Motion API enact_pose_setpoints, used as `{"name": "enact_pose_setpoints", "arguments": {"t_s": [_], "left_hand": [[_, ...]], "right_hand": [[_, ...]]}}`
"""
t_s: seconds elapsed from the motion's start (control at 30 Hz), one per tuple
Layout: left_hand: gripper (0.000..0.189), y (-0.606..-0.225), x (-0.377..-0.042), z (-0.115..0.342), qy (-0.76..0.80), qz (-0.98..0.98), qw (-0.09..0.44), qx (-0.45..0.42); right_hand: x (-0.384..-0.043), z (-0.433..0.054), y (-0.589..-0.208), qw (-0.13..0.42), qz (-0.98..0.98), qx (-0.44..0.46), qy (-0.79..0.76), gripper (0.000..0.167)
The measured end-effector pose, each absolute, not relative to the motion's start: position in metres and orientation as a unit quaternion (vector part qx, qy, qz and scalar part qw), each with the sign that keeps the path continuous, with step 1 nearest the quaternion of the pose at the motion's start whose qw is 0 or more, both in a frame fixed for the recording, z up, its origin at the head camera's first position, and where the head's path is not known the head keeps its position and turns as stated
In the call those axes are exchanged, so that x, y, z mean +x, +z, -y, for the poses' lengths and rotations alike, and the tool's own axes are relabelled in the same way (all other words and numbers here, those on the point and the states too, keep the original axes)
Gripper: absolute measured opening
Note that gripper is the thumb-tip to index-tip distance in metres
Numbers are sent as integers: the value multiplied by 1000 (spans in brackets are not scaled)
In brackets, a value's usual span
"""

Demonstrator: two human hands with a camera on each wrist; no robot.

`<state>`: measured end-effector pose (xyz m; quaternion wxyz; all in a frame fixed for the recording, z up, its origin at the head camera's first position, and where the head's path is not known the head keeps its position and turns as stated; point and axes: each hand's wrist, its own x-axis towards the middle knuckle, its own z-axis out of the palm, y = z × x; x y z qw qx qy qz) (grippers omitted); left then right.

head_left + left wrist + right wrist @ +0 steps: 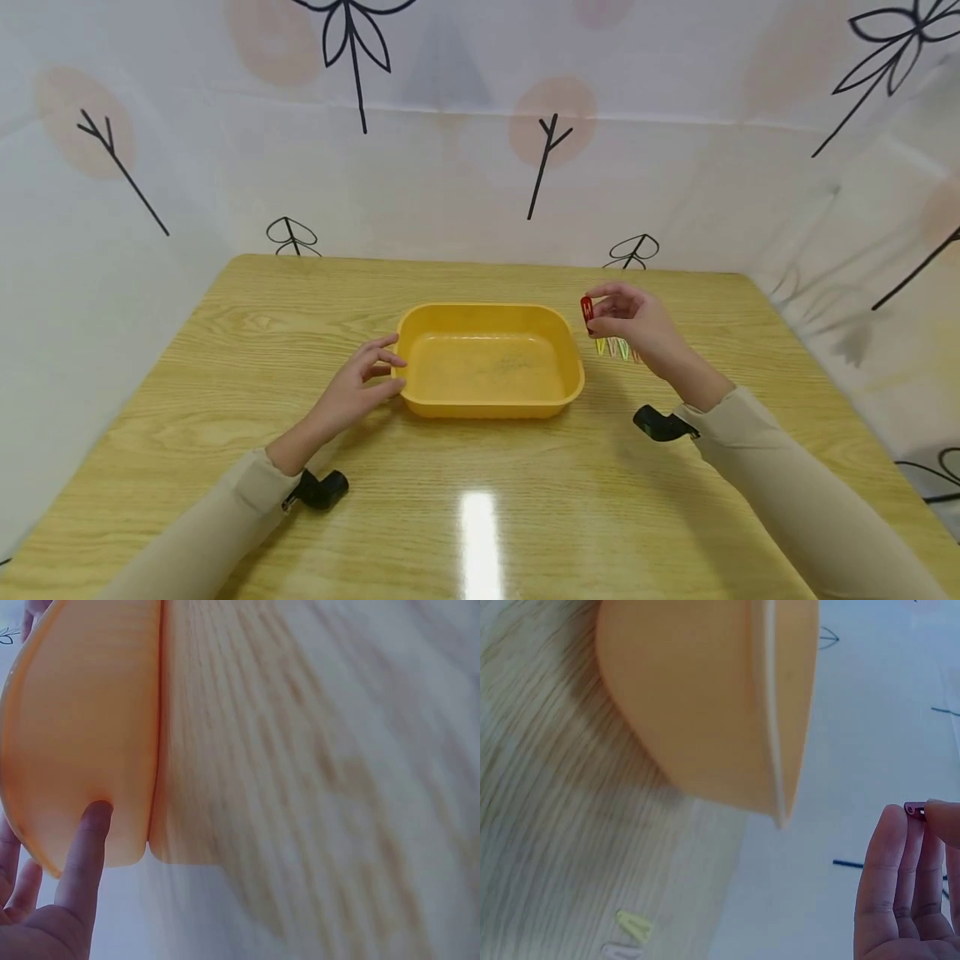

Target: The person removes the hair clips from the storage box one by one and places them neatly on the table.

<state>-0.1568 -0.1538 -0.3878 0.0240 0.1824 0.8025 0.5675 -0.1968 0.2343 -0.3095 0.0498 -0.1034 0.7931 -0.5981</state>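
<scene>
A red snap hair clip (pixel 587 314) is pinched between the thumb and fingertips of my right hand (pixel 628 321), held up beyond the right end of the yellow plastic basin (pixel 491 411). Only the clip's end (pixel 914 810) shows in the right wrist view. My left hand (pixel 360 382) rests at the basin's left end with its fingers spread along the rim; in the left wrist view one digit (pixel 94 832) touches the outer wall (pixel 90 712). Under the right hand several more clips lie in a row on the table, among them a yellow clip (pixel 635 926) and a pale one (pixel 621 951).
The basin stands upright on a wood-grain table (pixel 300 308), with its inside floor visible. Behind and beside the table hangs a white cloth (pixel 450 183) with plant drawings. Each wrist carries a black camera (pixel 322 490).
</scene>
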Motion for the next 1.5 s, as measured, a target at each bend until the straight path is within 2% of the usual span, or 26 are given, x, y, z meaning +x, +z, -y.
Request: {"name": "enact_pose_setpoints", "arguments": {"t_s": [0.23,0.5,1.0,1.2,1.5], "left_hand": [[21,-388,-157,154,565,-805,24,182],[21,-388,-157,154,562,-806,19,188],[22,-389,-158,155,566,-801,18,192],[22,-389,-157,155,562,-804,17,191],[22,-389,-157,155,558,-808,19,190]], "right_hand": [[-194,-262,-319,39,-785,-106,-609,30],[-193,-294,-326,38,-755,-104,-646,30],[-185,-355,-345,37,-786,-90,-611,32],[-183,-381,-356,23,-833,-66,-548,31],[-185,-413,-367,42,-860,-66,-504,30]]}}
